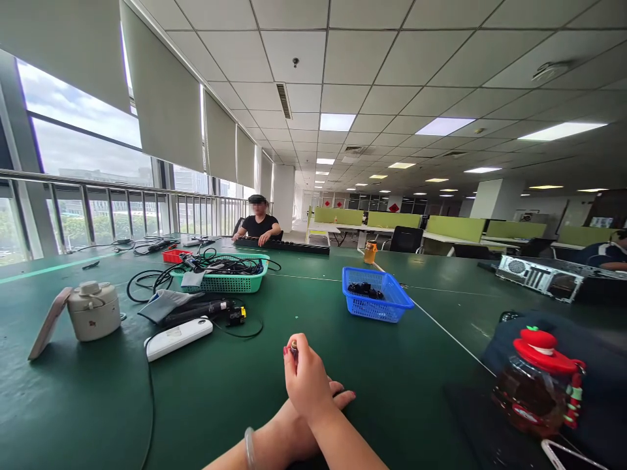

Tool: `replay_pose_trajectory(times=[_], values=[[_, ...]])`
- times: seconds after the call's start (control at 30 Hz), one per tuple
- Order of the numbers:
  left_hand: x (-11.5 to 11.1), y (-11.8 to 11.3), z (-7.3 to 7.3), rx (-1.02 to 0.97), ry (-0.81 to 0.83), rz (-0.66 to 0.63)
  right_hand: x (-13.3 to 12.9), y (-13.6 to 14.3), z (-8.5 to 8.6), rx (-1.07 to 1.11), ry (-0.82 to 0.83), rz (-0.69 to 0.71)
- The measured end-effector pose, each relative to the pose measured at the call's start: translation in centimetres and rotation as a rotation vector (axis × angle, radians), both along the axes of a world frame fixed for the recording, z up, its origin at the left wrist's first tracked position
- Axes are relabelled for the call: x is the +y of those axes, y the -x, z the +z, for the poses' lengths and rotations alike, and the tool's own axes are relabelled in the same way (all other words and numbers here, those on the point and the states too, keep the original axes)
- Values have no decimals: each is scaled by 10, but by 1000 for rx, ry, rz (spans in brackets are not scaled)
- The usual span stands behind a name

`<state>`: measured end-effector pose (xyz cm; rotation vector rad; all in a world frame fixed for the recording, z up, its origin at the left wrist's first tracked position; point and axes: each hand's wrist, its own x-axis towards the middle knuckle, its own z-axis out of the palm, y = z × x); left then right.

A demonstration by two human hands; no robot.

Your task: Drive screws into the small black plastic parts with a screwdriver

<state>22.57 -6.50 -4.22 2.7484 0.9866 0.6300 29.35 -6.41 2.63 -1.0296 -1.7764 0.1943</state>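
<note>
My right hand [307, 382] is closed in a fist, thumb uppermost. A small cylindrical thing [294, 347] with a brassy round end pokes out between its thumb and fingers; its kind I cannot make out. Under the right wrist lies my left hand [343, 395], crossing to the right with its fingers stretched out near the green tabletop [392, 405]. Part of the left hand is hidden by the right arm. A pale bracelet [250, 449] circles the left wrist. Beyond the hands stands a blue basket [377, 315] holding dark small parts [365, 290].
On the left are a white power strip [179, 338], a green basket [235, 284] of cables, a cream pot [93, 312] and a leaning phone [50, 324]. Rightward stand a red-lidded jar [531, 395] and a computer case [539, 277]. A person [258, 226] sits across the table.
</note>
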Motion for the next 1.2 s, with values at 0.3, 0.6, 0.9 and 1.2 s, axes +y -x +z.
replay_pose_trajectory(times=[0.3,0.6,0.9,1.2], values=[[1,0,-2,-28,23,-1,3,3,-7,74,29,0],[3,-2,0,-45,22,-6,3,0,-7,131,57,-33],[9,-3,-11,37,-70,-13,0,1,-7,118,69,-52],[3,-2,-4,36,-100,-46,3,1,-10,130,66,-95]])
